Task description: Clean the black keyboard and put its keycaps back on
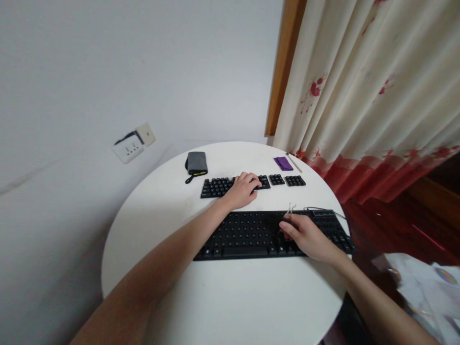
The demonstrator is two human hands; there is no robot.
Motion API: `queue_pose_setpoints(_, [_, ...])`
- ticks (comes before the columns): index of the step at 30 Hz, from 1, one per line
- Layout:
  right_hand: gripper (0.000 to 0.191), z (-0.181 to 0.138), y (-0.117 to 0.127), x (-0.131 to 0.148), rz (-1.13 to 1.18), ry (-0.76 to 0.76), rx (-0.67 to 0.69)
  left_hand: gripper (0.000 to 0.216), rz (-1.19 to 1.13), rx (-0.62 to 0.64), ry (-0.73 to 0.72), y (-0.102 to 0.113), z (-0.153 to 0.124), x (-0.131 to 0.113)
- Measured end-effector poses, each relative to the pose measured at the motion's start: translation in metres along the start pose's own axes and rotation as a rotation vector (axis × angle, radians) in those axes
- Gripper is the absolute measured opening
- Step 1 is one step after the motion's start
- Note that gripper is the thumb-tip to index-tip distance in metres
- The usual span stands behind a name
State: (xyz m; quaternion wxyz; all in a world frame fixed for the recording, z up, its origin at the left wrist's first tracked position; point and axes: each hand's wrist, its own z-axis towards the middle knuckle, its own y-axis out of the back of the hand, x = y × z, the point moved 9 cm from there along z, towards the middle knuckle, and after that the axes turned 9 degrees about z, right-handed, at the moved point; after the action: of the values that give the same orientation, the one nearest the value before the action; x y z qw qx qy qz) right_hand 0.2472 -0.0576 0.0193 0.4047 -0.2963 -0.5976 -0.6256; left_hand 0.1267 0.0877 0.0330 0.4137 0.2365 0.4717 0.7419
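Observation:
Two black key sets lie on a round white table (pixel 151 225). The near one is a full keyboard (pixel 247 235). The far one is a row of loose key blocks (pixel 215 187) laid out like a keyboard. My left hand (pixel 242 190) rests over the far row with its fingers curled down on the keys; what the fingertips pinch is hidden. My right hand (pixel 307 235) lies on the near keyboard's right part, closed on a thin wire key puller (pixel 290 208) that sticks up from its fingers.
A grey pouch (pixel 197 163) with a black strap lies at the table's back. At the back right lie a purple cloth (pixel 283 163) and a thin stick (pixel 294 163). A wall socket (pixel 131 147) is at the left, a flowered curtain (pixel 377 96) at the right, and papers (pixel 424 287) at the lower right.

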Motion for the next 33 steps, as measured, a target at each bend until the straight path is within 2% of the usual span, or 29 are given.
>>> queue_pose_setpoints(3, [0.043,0.004,0.002,-0.028,0.163,-0.141,-0.103,0.024,-0.015,0.011,-0.001,0.000,0.000,-0.001])
queue_pose_setpoints(5, [0.044,0.009,0.006,-0.032,0.231,-0.165,-0.150,0.025,-0.028,0.012,-0.005,0.000,0.000,-0.002])
queue_pose_setpoints(9, [0.040,0.032,0.036,-0.008,0.212,-0.031,-0.276,0.024,-0.068,-0.005,-0.017,0.003,0.003,-0.004])
queue_pose_setpoints(12, [0.035,0.061,0.064,0.017,0.083,0.090,-0.404,0.023,-0.129,-0.048,-0.003,0.009,0.005,-0.003])
queue_pose_setpoints(14, [0.032,0.083,0.069,0.030,-0.011,0.154,-0.417,0.024,-0.177,-0.090,-0.001,0.015,0.006,-0.003])
queue_pose_setpoints(18, [0.032,0.111,0.054,0.037,-0.109,0.243,-0.378,0.032,-0.229,-0.145,0.006,0.023,0.006,-0.002])
queue_pose_setpoints(22, [0.034,0.111,0.038,0.027,-0.081,0.265,-0.395,0.018,-0.223,-0.085,0.011,0.016,0.007,-0.002])
queue_pose_setpoints(25, [0.034,0.105,0.035,0.016,-0.045,0.239,-0.438,0.013,-0.247,-0.082,-0.013,0.015,0.007,-0.005])
queue_pose_setpoints(29, [0.034,0.109,0.029,-0.002,0.183,0.154,-0.400,0.023,-0.305,-0.153,-0.046,0.021,0.006,-0.008])
queue_pose_setpoints(31, [0.033,0.112,0.022,-0.009,0.311,0.115,-0.344,0.018,-0.304,-0.162,-0.083,0.022,0.006,-0.010])
queue_pose_setpoints(33, [0.032,0.113,0.018,-0.012,0.337,0.112,-0.316,0.011,-0.280,-0.136,-0.143,0.019,0.005,-0.015])
